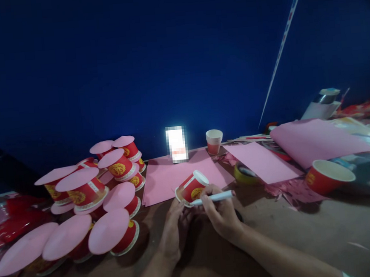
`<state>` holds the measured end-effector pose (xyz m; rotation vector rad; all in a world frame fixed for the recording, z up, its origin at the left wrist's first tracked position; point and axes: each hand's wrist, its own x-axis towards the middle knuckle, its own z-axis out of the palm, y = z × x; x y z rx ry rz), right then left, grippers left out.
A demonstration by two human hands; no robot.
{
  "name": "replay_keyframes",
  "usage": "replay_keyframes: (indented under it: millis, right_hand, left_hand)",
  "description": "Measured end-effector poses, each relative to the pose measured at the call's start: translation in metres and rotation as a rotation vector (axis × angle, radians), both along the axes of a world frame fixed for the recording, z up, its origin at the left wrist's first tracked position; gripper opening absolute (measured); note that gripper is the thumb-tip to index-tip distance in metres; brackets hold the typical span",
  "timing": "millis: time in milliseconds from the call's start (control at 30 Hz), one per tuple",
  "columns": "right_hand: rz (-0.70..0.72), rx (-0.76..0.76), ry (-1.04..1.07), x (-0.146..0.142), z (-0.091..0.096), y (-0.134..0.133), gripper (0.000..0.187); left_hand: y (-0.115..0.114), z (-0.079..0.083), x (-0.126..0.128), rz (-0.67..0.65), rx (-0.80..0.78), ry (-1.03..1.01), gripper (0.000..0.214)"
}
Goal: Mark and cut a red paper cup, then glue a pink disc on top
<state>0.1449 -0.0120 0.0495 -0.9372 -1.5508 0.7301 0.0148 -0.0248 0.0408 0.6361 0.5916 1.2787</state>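
Note:
A red paper cup with a gold emblem lies tilted between my hands, its white base up and to the right and its wide rim toward the lower left. My left hand grips it near the rim. In my right hand is a white marker, its writing end down left beside the cup and a reddish tip at the other end. Fingers of the right hand also come close to the cup; whether they touch it is unclear. Beneath and behind the cup lie pink paper sheets.
At left stand several upside-down red cups topped with pink paper discs, some stacked. A cup stack stands behind. Yellow-edged tape roll, pink paper scraps, a red cup and a curled pink sheet are right. A blue wall closes the back.

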Motion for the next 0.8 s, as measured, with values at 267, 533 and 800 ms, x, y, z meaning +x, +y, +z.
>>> replay_keyframes:
  millis: [267, 533, 800]
  right_hand:
    - [-0.218, 0.172, -0.05, 0.002, -0.001, 0.008, 0.029]
    - [-0.176, 0.02, -0.165, 0.001, -0.009, 0.014, 0.038]
    - [-0.115, 0.007, -0.152, 0.002, -0.006, 0.013, 0.037]
  left_hand:
    - [0.003, -0.003, -0.005, 0.112, -0.129, -0.21, 0.032]
    - [-0.001, 0.004, -0.002, -0.066, -0.182, -0.224, 0.03]
    - [-0.003, -0.002, 0.0, -0.071, -0.143, -0.103, 0.029]
